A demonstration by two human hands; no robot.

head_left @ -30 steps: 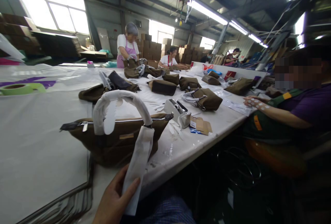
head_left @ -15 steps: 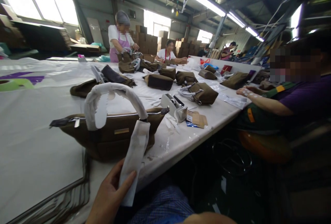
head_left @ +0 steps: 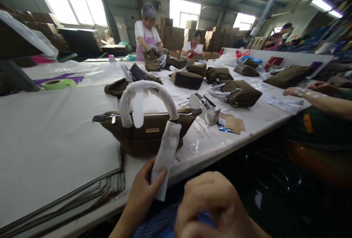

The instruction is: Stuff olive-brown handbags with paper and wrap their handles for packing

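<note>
An olive-brown handbag (head_left: 137, 137) with a silver zip and a small metal plate stands upright on the near edge of the table. White wrapping covers its arched handle (head_left: 150, 85). A white paper strip (head_left: 168, 139) hangs down from the handle's right end. My left hand (head_left: 147, 183) pinches the lower part of that strip between thumb and fingers. Close to the camera, my right hand (head_left: 211, 203) is raised in front of my lap with its fingers curled closed. Whatever it may hold is hidden.
Behind the bag stands a tape dispenser (head_left: 202, 108), with a brown paper packet (head_left: 233, 122) beside it. Several more bags (head_left: 243, 93) lie farther back. Green tape (head_left: 59, 84) is at left, above stacked sheets (head_left: 104, 185). A co-worker's arm (head_left: 324, 100) reaches in at right.
My right hand has risen into view from the bottom edge, with fingers curled. My left hand still holds the paper strip. The view has swung left, so everything sits farther right.
</note>
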